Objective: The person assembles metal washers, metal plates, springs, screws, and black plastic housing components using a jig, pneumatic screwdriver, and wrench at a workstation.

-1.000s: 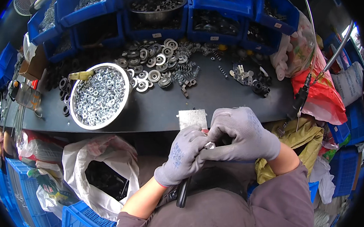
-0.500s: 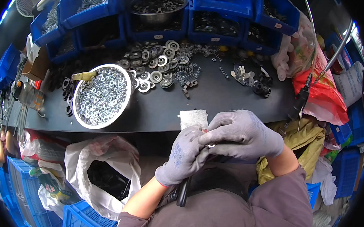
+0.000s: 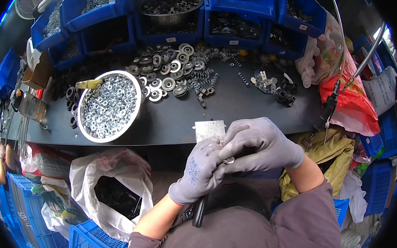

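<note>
Both my hands wear grey gloves and meet in front of the bench edge. My left hand [image 3: 198,172] is closed round a part with a long black handle [image 3: 199,212], whose end sticks out below the palm; the rest is hidden by the glove. With fingers bent, my right hand [image 3: 264,146] presses against the left fingertips. A small shiny metal piece [image 3: 229,160] shows between right thumb and fingers; its kind is too small to make out. Just beyond the hands, a flat silver metal plate [image 3: 209,129] juts from the bench edge.
On the dark bench [image 3: 170,121] stand a white-rimmed bowl of nuts [image 3: 110,107], piled metal wheels [image 3: 168,83], springs [image 3: 202,82] and brackets [image 3: 264,82]. Blue bins [image 3: 169,39] line the back. A white sack [image 3: 85,178] is below left; a cable tool [image 3: 330,105] hangs at right.
My right hand has shifted slightly left and its fingers have turned a little, so more of the small shiny piece shows. The left hand keeps its hold.
</note>
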The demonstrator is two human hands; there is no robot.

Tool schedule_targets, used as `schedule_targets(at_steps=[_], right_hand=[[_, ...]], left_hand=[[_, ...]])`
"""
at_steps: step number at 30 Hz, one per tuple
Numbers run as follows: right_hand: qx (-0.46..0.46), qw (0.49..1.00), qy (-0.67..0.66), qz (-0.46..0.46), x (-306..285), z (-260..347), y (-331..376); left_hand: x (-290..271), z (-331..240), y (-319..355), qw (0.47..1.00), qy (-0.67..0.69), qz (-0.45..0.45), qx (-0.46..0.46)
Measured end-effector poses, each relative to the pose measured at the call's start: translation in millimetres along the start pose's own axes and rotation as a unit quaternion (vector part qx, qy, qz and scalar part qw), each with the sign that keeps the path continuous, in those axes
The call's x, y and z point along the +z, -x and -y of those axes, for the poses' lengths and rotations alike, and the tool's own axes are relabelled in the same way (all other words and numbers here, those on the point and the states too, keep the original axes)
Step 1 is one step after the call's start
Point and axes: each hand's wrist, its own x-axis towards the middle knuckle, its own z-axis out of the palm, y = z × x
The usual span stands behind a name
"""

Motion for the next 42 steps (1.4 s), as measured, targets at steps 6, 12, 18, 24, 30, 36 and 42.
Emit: schedule_targets(at_steps=[6, 12, 18, 24, 30, 36, 42], right_hand=[[0.004, 0.999, 0.025, -0.030, 5, -3, 4], [-0.027, 0.999, -0.006, 0.025, -3, -10, 2], [-0.019, 0.999, -0.030, 0.040, -3, -12, 1], [-0.016, 1.000, -0.021, -0.007, 2, -12, 2], [0.028, 0.996, 0.067, -0.044, 8, 4, 1], [0.039, 0.985, 0.146, -0.081, 12, 17, -2], [-0.018, 0.996, 0.085, -0.005, -4, 1, 6]], left_hand=[[-1, -1, -1, 0.999, 0.014, 0.024, -0.034], [-1, -4, -2, 1.000, 0.002, 0.009, -0.016], [0, -2, -1, 1.000, 0.012, 0.001, -0.019], [0, -1, 2, 1.000, -0.002, 0.015, -0.026], [-4, 3, 4, 0.997, 0.010, 0.055, -0.049], [1, -2, 0, 0.998, 0.036, 0.022, -0.054], [-1, -3, -1, 1.000, 0.000, 0.011, -0.024]])
